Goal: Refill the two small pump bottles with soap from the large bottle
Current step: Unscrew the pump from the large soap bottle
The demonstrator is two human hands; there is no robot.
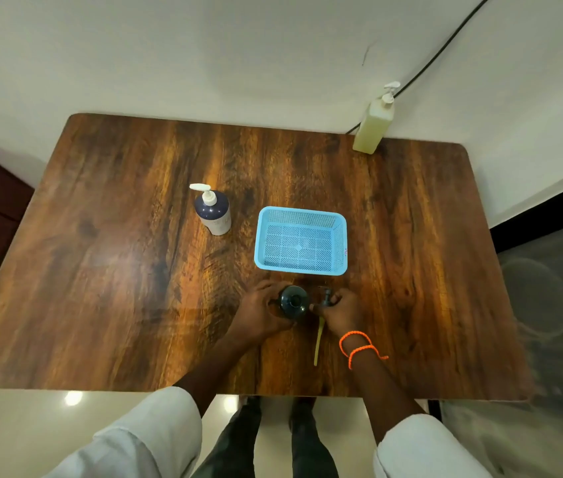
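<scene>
Dark small bottle stands open on the wooden desk, just before the blue basket. Left hand is curled around it. Right hand pinches what seems its removed pump, the tube pointing toward the person. Large yellowish bottle stands at the far right corner; another pump bottle stands left of the basket.

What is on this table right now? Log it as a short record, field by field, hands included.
left hand: grips the dark small bottle, pump off, neck open
right hand: holds the removed pump head, its dip tube trailing toward the person
second small bottle: navy, white pump on, upright, left of the basket
basket: blue, nothing in it
large bottle: yellowish soap, far right corner
table: dark wood
</scene>
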